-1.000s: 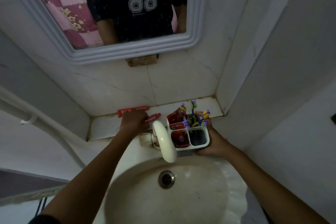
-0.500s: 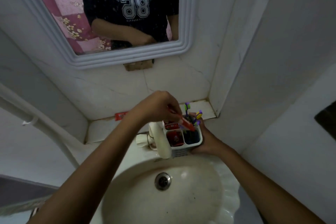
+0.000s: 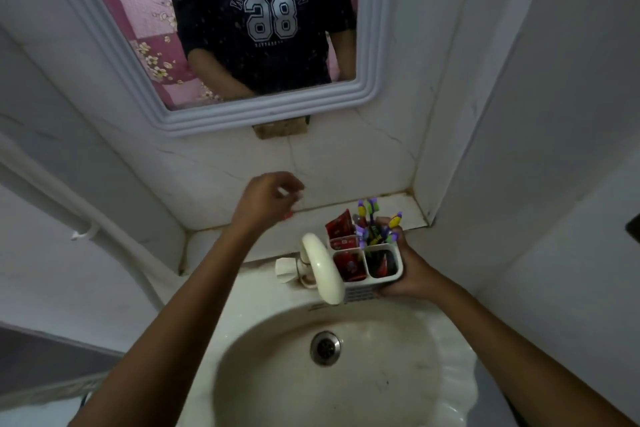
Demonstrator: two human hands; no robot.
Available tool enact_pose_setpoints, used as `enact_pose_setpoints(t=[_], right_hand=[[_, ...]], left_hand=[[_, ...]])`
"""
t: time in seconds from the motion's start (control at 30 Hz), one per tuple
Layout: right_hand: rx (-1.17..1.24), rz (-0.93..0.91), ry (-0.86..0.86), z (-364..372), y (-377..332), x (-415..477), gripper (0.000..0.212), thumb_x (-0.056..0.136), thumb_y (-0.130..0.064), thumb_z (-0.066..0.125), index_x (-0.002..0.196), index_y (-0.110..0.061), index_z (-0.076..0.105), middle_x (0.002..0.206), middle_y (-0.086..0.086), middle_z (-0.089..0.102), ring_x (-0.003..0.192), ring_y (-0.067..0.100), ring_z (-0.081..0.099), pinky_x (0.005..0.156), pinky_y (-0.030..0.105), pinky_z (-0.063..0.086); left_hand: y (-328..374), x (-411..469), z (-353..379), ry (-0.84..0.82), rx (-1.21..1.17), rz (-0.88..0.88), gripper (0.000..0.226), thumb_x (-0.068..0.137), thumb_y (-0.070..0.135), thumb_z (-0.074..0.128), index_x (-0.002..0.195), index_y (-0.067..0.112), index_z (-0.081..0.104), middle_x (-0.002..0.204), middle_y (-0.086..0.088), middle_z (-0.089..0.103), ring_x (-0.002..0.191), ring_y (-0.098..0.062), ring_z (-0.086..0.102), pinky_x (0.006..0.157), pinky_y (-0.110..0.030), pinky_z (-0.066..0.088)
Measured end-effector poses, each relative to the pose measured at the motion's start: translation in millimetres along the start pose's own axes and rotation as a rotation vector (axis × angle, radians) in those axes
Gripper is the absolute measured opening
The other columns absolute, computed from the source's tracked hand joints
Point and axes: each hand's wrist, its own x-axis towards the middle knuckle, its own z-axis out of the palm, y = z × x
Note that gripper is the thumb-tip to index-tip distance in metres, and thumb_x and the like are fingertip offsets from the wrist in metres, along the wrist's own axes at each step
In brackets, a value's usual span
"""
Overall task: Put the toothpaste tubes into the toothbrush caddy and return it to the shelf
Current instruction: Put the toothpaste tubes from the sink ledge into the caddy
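Two bare hands are working over a cream sink (image 3: 433,392) in a corner of white marbled tile, under a mirror (image 3: 372,45) in a ribbed white frame. Behind the basin a narrow tiled shelf (image 3: 408,208) is running along the wall. The mirror is showing a dark shirt printed with a reversed "WASHINGTON" and the number 86.

The right hand (image 3: 410,274) is clamping the white toothbrush caddy (image 3: 396,270) from its right side and underneath, holding it upright just right of the curved tap (image 3: 322,267), above the basin's back rim. Purple-and-yellow toothbrushes (image 3: 372,218) are standing in the far cell beside the gripping fingers, heads pointing up. Red toothpaste tubes (image 3: 341,225) are sitting upright in the cells away from the grip, long axes roughly vertical; their lettering is too blurred to read.

The left hand (image 3: 266,199) is hovering over the shelf, well left of the caddy, fingers loosely curled and apart, holding nothing. Something red (image 3: 287,216) is peeking out beneath it.
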Motion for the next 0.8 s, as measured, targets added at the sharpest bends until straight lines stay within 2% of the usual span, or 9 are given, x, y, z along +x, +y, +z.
enact_pose_setpoints(t=[0.07, 0.13, 0.27, 0.33, 0.4, 0.57, 0.67, 0.73, 0.8], right_hand=[[0.006, -0.02, -0.008, 0, 0, 1, 0.129, 0.063, 0.009, 0.09, 0.154, -0.027, 0.006, 0.152, -0.013, 0.039, 0.137, 0.003, 0.047, 0.105, 0.018, 0.046], [0.018, -0.034, -0.024, -1, 1, 1, 0.129, 0.064, 0.009, 0.09, 0.156, -0.018, 0.004, 0.152, -0.023, 0.037, 0.14, 0.001, 0.043, 0.107, 0.017, 0.043], [0.043, -0.029, -0.021, 0, 4, 0, 0.128, 0.064, 0.011, 0.089, 0.156, -0.016, 0.005, 0.152, -0.017, 0.038, 0.14, 0.003, 0.044, 0.106, 0.016, 0.044], [0.044, -0.033, -0.014, 0, 5, 0, 0.128, 0.064, 0.011, 0.09, 0.156, -0.017, 0.006, 0.154, -0.016, 0.034, 0.142, 0.003, 0.041, 0.107, 0.016, 0.043], [0.029, -0.027, -0.011, -1, 2, 0, 0.127, 0.064, 0.006, 0.09, 0.155, -0.025, 0.007, 0.155, -0.022, 0.033, 0.143, 0.002, 0.04, 0.107, 0.015, 0.042], [0.023, 0.007, 0.004, 0, -3, -1, 0.125, 0.064, -0.001, 0.089, 0.154, -0.033, 0.008, 0.155, -0.017, 0.035, 0.143, 0.005, 0.041, 0.108, 0.019, 0.044], [0.005, 0.009, 0.0, 0, -5, -1, 0.125, 0.064, -0.004, 0.089, 0.152, -0.041, 0.009, 0.153, -0.027, 0.035, 0.142, 0.001, 0.041, 0.106, 0.016, 0.044], [0.0, 0.019, 0.004, 1, -3, -1, 0.126, 0.064, 0.004, 0.09, 0.152, -0.035, 0.009, 0.149, -0.032, 0.037, 0.14, 0.0, 0.042, 0.106, 0.016, 0.044], [0.019, 0.018, 0.005, 1, -4, -2, 0.126, 0.063, 0.009, 0.09, 0.152, -0.031, 0.01, 0.148, -0.034, 0.038, 0.14, -0.001, 0.043, 0.107, 0.016, 0.043]], left_hand=[[-54, 4, 3, 0.041, 0.109, -0.172, 0.023, 0.085, 0.017, 0.062, 0.105, 0.021, 0.072, 0.111, -0.001, 0.072, 0.087, -0.017, 0.068, 0.076, -0.023, 0.051], [-100, 2, 11, -0.074, 0.248, -0.288, 0.032, 0.087, 0.015, 0.055, 0.115, 0.023, 0.067, 0.127, -0.006, 0.065, 0.108, -0.027, 0.063, 0.092, -0.033, 0.051], [-145, -6, 34, -0.265, 0.533, -0.247, 0.05, 0.091, 0.025, 0.05, 0.141, 0.026, 0.043, 0.147, -0.003, 0.046, 0.13, -0.027, 0.045, 0.101, -0.038, 0.041], [-151, -2, 41, -0.283, 0.592, -0.22, 0.053, 0.091, 0.028, 0.052, 0.143, 0.024, 0.038, 0.147, -0.005, 0.043, 0.129, -0.029, 0.044, 0.1, -0.039, 0.039], [-151, 3, 50, -0.268, 0.618, -0.194, 0.053, 0.088, 0.031, 0.057, 0.138, 0.019, 0.043, 0.142, -0.009, 0.046, 0.124, -0.031, 0.048, 0.096, -0.041, 0.041], [-141, 7, 64, -0.219, 0.616, -0.225, 0.03, 0.085, 0.036, 0.058, 0.111, 0.02, 0.059, 0.116, -0.009, 0.061, 0.105, -0.03, 0.06, 0.082, -0.038, 0.046], [-128, -2, 57, -0.195, 0.489, -0.225, 0.018, 0.084, 0.038, 0.057, 0.1, 0.028, 0.059, 0.105, -0.003, 0.067, 0.091, -0.024, 0.061, 0.072, -0.032, 0.044], [-113, -11, 44, -0.159, 0.414, -0.182, 0.015, 0.084, 0.036, 0.061, 0.097, 0.028, 0.06, 0.1, -0.002, 0.07, 0.083, -0.02, 0.059, 0.066, -0.03, 0.042], [-90, -21, 24, -0.059, 0.282, -0.124, 0.015, 0.082, 0.037, 0.066, 0.094, 0.03, 0.063, 0.093, 0.003, 0.071, 0.083, -0.019, 0.063, 0.066, -0.031, 0.049]])
